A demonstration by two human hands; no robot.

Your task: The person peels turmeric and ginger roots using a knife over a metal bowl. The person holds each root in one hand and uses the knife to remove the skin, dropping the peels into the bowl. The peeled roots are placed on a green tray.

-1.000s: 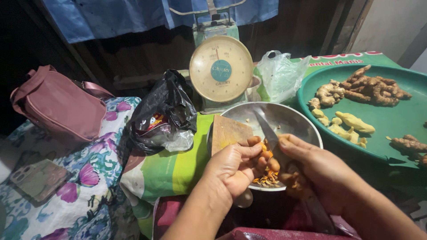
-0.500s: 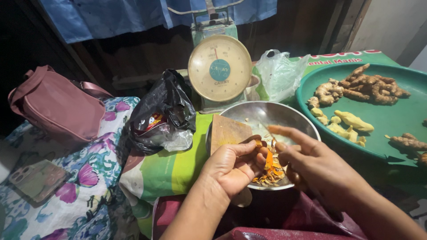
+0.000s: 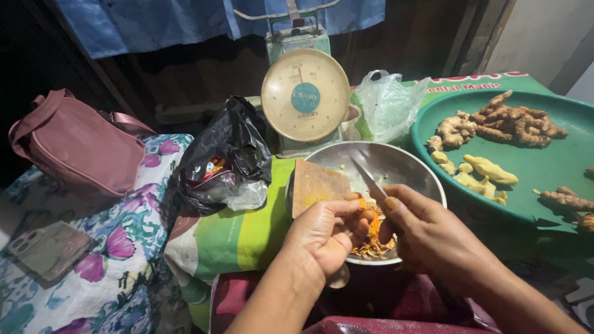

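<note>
Head view: left hand fingers pinch an orange root over the metal bowl; right hand fingers grip a knife, blade pointing toward the scale. Peelings crowd the bowl's near rim; green tray touches its right edge.

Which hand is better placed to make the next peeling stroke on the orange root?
Right. The right hand grips the knife, blade above the orange root, which the left hand pinches over the metal bowl.
</note>
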